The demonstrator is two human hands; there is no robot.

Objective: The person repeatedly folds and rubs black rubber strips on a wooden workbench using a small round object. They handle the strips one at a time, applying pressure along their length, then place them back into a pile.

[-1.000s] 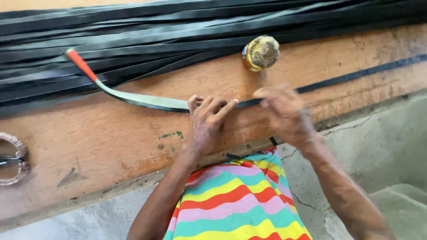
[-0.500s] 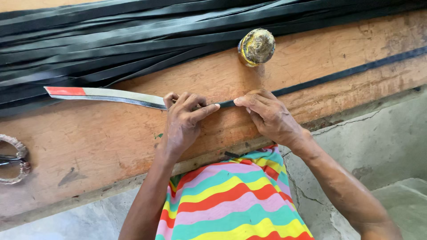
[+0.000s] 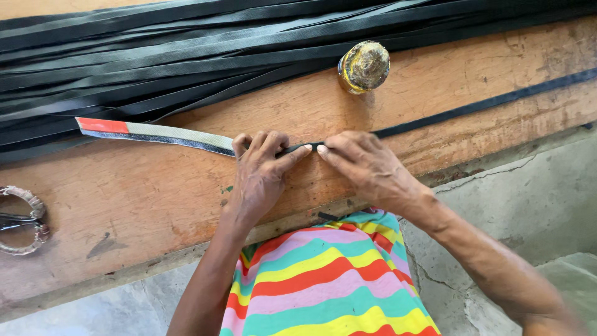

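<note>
We pressed one long flat strip (image 3: 168, 134), pale with a red tip and black beyond, against the worn wooden worktop (image 3: 155, 193); our left hand (image 3: 261, 171) and right hand (image 3: 367, 165) pinched it, fingertips nearly meeting. Behind the strip lay many glossy black strips (image 3: 186, 56) and one round yellow tin (image 3: 364, 66).

The scene is lit evenly by soft daylight, bright without harshness. Pale sheen is thrown along the black straps (image 3: 186, 56), strongest towards the upper left of the glue jar (image 3: 364, 66). Only a short, soft shadow is cast on the wooden table (image 3: 155, 199) beside that jar. Focus is held sharply at the centre; slight blur is seen at the lower right corner.
</note>
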